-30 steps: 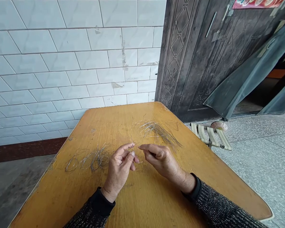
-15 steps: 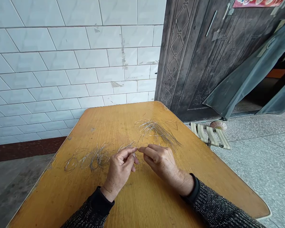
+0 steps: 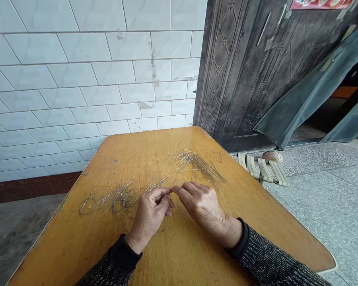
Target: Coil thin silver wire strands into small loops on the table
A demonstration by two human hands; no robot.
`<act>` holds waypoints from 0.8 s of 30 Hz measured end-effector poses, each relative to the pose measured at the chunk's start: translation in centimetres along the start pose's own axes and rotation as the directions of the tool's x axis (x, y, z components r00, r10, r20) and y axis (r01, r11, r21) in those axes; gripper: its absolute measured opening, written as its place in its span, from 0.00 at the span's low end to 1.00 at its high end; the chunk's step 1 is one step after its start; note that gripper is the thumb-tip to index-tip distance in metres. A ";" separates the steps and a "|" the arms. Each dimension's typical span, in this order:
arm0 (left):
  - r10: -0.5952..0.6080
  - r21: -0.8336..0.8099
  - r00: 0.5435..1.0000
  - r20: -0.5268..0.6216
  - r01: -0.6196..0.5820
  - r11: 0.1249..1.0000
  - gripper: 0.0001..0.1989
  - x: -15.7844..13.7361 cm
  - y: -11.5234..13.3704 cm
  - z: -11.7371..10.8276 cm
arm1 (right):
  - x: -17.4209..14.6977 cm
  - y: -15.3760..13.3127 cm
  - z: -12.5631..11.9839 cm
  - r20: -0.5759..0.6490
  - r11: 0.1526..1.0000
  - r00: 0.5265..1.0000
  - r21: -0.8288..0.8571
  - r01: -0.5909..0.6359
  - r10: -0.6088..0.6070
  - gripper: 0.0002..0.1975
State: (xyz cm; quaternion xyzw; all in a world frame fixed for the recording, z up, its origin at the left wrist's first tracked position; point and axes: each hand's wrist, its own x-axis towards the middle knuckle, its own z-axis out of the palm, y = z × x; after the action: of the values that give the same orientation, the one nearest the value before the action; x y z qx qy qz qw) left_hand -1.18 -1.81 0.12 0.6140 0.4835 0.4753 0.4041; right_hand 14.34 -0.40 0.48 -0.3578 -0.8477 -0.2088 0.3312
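Note:
Over the middle of the table, my left hand (image 3: 153,216) pinches a thin metal wire (image 3: 176,176) between thumb and forefinger. My right hand (image 3: 201,206) meets it fingertip to fingertip, its fingers closed on the same wire. Part of the wire is hidden behind my fingers. Left of my hands lie several loops of thin wire (image 3: 123,196) on the wood. Beyond my right hand is a loose bundle of straight wire lengths (image 3: 197,162). A few more wire ends (image 3: 156,183) stick out just behind my left hand.
The wooden table (image 3: 185,254) has worn edges and reaches toward a white tiled wall (image 3: 86,71). A dark carved door (image 3: 241,79) and a grey-green curtain (image 3: 310,91) stand to the right. A low strapped stool (image 3: 264,170) sits beside the table's right edge.
My right hand has turned slightly and its fingertips have come closer to my left fingertips at the wire. The wire piles have not moved on the table.

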 end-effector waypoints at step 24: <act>-0.002 -0.004 0.993 0.121 0.002 1.000 0.13 0.0 0.0 -0.5 | 0.1 0.1 -0.5 0.009 0.999 0.999 -0.019 0.047 -0.047 0.09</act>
State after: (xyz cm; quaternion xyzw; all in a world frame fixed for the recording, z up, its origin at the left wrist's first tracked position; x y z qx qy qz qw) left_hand -1.65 -1.81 0.25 0.6404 0.4578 0.4377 0.4344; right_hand 14.58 -0.58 0.87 -0.3417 -0.8553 -0.2230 0.3193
